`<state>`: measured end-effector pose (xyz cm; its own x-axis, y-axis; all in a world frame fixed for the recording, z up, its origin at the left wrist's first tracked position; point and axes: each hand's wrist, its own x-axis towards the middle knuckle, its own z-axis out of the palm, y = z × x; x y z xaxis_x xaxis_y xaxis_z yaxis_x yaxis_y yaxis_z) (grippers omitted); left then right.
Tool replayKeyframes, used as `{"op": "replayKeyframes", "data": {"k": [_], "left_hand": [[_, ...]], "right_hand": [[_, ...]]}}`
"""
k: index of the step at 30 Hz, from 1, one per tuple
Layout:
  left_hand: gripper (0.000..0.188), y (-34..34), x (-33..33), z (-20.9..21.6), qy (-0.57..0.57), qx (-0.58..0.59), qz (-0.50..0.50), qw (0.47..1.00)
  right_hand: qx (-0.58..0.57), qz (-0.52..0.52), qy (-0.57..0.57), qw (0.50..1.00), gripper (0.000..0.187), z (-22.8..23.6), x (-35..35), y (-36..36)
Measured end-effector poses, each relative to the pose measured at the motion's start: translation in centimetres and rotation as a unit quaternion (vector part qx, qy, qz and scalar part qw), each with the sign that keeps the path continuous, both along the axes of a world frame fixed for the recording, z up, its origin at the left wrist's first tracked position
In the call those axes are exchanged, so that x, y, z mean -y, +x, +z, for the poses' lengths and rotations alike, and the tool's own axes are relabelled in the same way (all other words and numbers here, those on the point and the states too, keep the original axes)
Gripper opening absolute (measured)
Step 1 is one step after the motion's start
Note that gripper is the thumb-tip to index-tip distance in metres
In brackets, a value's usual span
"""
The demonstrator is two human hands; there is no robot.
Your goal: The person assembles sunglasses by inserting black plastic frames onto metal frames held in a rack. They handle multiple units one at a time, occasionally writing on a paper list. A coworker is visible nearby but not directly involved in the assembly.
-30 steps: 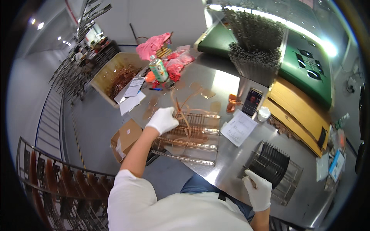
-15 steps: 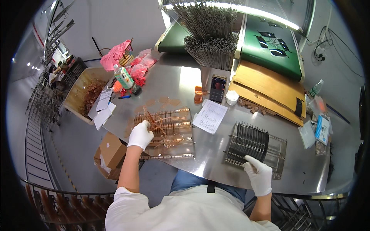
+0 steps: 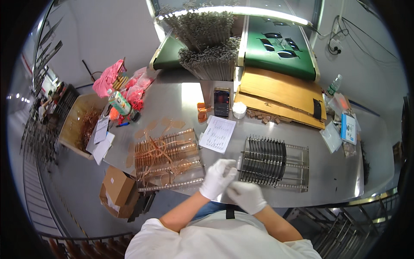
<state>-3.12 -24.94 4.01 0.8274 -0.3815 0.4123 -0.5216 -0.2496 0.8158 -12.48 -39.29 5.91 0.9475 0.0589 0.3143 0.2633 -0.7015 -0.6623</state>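
Observation:
My left hand (image 3: 219, 178), in a white glove, is in front of me between two metal racks, its fingers curled in a pinch. Whatever it may hold is too small to make out. Close beside it, my gloved right hand (image 3: 247, 196) reaches inward, its fingers blurred and partly hidden. To the right, a wire rack (image 3: 296, 168) carries a row of dark curved lenses (image 3: 264, 160) standing on edge. On the left, another rack (image 3: 189, 183) holds amber-tinted pieces (image 3: 157, 151), with loose strips tangled over them.
A written sheet (image 3: 218, 134), a phone (image 3: 222, 102) and a white cup (image 3: 239, 110) lie beyond the racks. Behind stand bundled metal wires (image 3: 211, 64), cardboard (image 3: 280, 95) and a green conveyor (image 3: 276, 56) with dark lenses. A bottle (image 3: 119, 102) and open carton (image 3: 117, 190) are left.
My left hand has left the amber pieces and moved right. My right hand has left the dark lenses' rack and moved left; the two now meet. The view has shifted.

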Motion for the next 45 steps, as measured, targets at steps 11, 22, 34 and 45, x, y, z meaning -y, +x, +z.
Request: {"op": "replayKeyframes", "data": {"k": [11,22,34,45], "left_hand": [[0.013,-1.1,-0.1,-11.2,0.068,-0.051,0.031,0.996],[0.015,-0.1,0.7,-11.4,0.045,-0.118,0.056,0.990],[0.015,-0.1,0.6,-11.3,0.049,-0.080,0.059,0.994],[0.015,-0.1,0.6,-11.6,0.044,-0.082,0.057,0.994]], "right_hand": [[-0.032,-0.024,-0.014,0.999,0.022,-11.4,-1.9,0.5],[-0.020,-0.074,-0.013,0.997,0.019,-12.8,-2.1,1.3],[-0.012,-0.070,-0.006,0.997,0.017,-12.2,-2.1,1.5],[-0.030,-0.073,-0.004,0.997,0.017,-12.2,-2.2,1.4]]}}
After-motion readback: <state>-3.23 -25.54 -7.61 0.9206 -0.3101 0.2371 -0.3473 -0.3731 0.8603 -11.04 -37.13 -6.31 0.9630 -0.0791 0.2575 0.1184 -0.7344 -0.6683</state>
